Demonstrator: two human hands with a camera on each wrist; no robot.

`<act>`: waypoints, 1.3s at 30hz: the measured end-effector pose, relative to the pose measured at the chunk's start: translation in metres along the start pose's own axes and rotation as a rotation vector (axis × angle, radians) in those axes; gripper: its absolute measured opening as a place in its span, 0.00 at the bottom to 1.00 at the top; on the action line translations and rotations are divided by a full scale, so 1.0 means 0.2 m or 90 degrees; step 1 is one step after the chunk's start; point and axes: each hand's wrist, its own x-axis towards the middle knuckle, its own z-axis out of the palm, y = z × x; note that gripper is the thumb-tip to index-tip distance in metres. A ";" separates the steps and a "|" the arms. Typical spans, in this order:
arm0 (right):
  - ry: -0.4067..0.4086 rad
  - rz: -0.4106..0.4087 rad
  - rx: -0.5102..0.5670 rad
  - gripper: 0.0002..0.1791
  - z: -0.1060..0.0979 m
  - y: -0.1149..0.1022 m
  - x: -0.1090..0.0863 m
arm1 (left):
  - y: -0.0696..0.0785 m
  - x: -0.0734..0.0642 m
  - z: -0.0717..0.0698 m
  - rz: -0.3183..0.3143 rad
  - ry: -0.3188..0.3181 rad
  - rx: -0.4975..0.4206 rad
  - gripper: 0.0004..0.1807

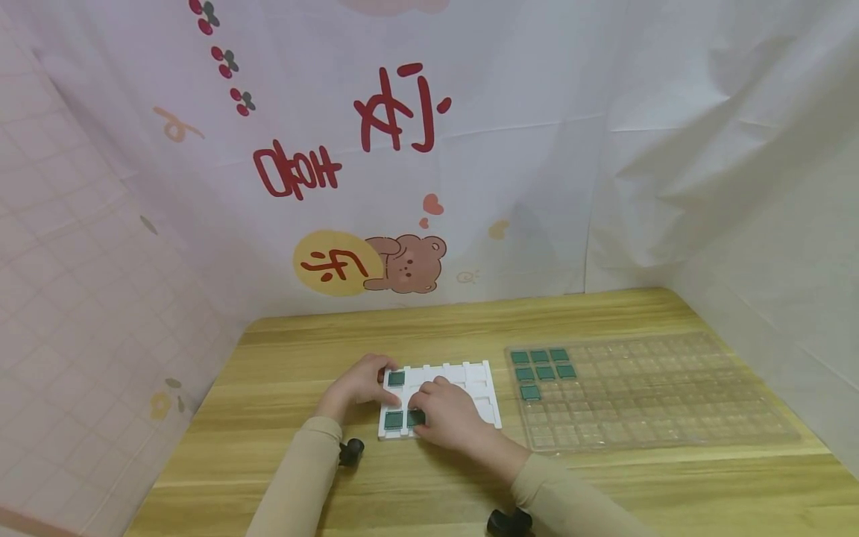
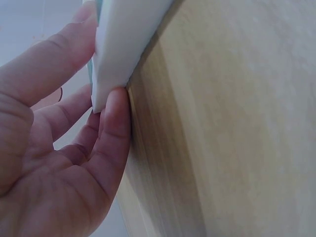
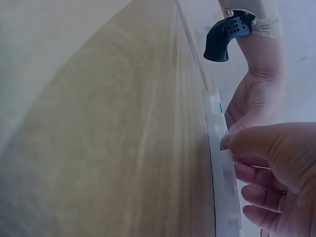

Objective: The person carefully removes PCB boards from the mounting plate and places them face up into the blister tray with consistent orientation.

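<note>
In the head view a white tray (image 1: 475,373) with shallow compartments lies on the table. My left hand (image 1: 362,384) grips its left edge; in the left wrist view the thumb (image 2: 59,54) lies along the top side and fingers touch the lower edge. Green square chips sit in its left column, one chip (image 1: 397,379) at the top and another chip (image 1: 394,421) at the bottom. Over the tray's front, my right hand (image 1: 451,414) pinches a green chip (image 1: 415,418) in the bottom row, beside the left column. The fingers hide part of that chip.
A larger clear plastic tray (image 1: 644,395) lies to the right, with several green chips (image 1: 539,357) in its left columns. Both wrists wear black camera mounts (image 1: 351,452). A printed cloth (image 1: 537,186) hangs behind the wooden table (image 1: 282,358).
</note>
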 end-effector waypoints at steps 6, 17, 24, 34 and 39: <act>0.004 -0.005 -0.005 0.15 0.00 0.00 0.00 | 0.00 0.00 -0.01 -0.002 -0.004 -0.007 0.31; -0.008 -0.018 -0.017 0.14 -0.02 0.00 0.01 | 0.00 0.00 0.00 -0.028 0.000 -0.011 0.32; -0.009 -0.035 -0.024 0.14 -0.04 0.00 0.02 | 0.01 0.00 0.00 -0.022 0.000 -0.010 0.31; 0.010 -0.052 -0.029 0.13 -0.05 0.00 0.02 | 0.01 0.00 -0.01 -0.021 -0.002 -0.002 0.32; 0.002 -0.035 -0.007 0.13 -0.07 0.00 0.02 | 0.01 0.00 0.00 -0.030 0.001 -0.005 0.32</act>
